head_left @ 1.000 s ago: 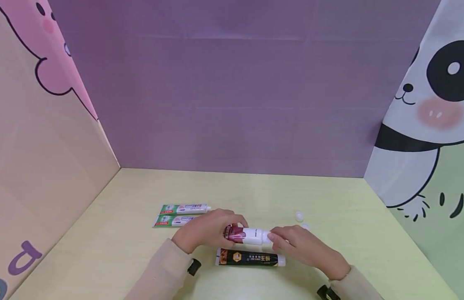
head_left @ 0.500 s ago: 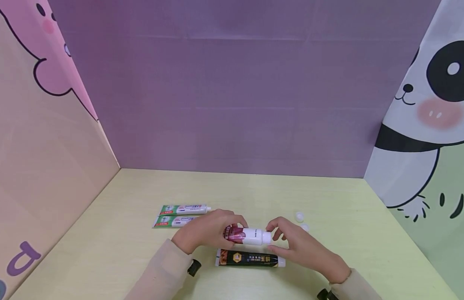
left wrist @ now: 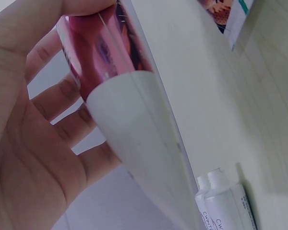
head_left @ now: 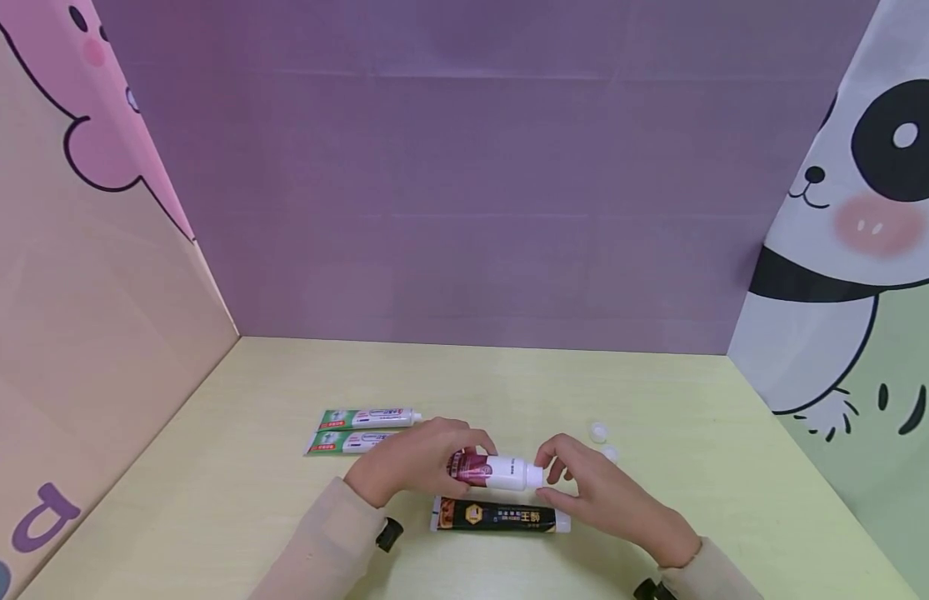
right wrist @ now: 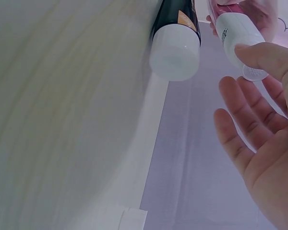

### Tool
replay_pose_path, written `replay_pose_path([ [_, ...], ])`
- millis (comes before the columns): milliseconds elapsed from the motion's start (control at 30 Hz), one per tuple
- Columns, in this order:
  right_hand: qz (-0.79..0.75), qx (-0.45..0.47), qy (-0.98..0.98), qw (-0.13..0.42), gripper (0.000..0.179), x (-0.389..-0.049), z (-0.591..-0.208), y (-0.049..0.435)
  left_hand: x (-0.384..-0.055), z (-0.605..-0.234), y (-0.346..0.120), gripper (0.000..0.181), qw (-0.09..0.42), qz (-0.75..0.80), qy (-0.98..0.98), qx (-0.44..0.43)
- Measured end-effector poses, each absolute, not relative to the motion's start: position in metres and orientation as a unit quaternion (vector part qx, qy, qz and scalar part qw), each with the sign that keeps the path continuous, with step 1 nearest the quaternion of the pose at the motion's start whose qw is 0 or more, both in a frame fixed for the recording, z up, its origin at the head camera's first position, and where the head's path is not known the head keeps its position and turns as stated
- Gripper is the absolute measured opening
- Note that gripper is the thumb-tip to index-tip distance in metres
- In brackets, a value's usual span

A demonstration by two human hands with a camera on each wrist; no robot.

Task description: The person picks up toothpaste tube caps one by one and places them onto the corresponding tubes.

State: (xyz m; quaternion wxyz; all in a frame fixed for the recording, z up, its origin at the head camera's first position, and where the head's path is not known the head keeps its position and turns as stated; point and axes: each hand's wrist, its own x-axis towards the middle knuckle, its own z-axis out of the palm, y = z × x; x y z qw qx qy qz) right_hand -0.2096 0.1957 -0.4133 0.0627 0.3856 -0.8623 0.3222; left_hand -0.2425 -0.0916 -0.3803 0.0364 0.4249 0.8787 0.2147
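Note:
My left hand (head_left: 427, 458) grips a red-and-white toothpaste tube (head_left: 501, 472) by its crimson end, thumb on one side and fingers on the other. The tube lies sideways in the air, its white cap (head_left: 535, 477) pointing right. Beside that cap is my right hand (head_left: 606, 500), thumb and forefinger spread apart around the cap's end. In the right wrist view its fingers (right wrist: 249, 120) are extended and the thumb overlaps the tube. Just below the held tube, a black toothpaste tube (head_left: 501, 516) with a white cap lies on the table.
Two green-and-white toothpaste tubes (head_left: 367, 418) lie side by side at the left, the nearer partly behind my left hand. Bare nozzles (left wrist: 216, 178) show in the left wrist view. Two small white caps (head_left: 599, 432) lie beyond my right hand. A purple wall (head_left: 479, 208) stands behind the table.
One second ago my right fingertips pinched the held tube's cap. They have since spread and come off it. The left hand and its tube have stayed in place.

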Motion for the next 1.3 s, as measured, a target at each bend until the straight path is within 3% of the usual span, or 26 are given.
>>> replay_pose_path([
  [933, 0.299, 0.361, -0.884, 0.010, 0.013, -0.2108, -0.4096, 0.1927, -0.2422, -0.3793, -0.0941, 0.041, 0.036, 0.231, 0.871, 0.432],
  [1300, 0.291, 0.340, -0.894, -0.009, 0.040, -0.2128, -0.4103, 0.1877, -0.2416, -0.3799, -0.0932, 0.042, 0.031, 0.228, 0.871, 0.435],
])
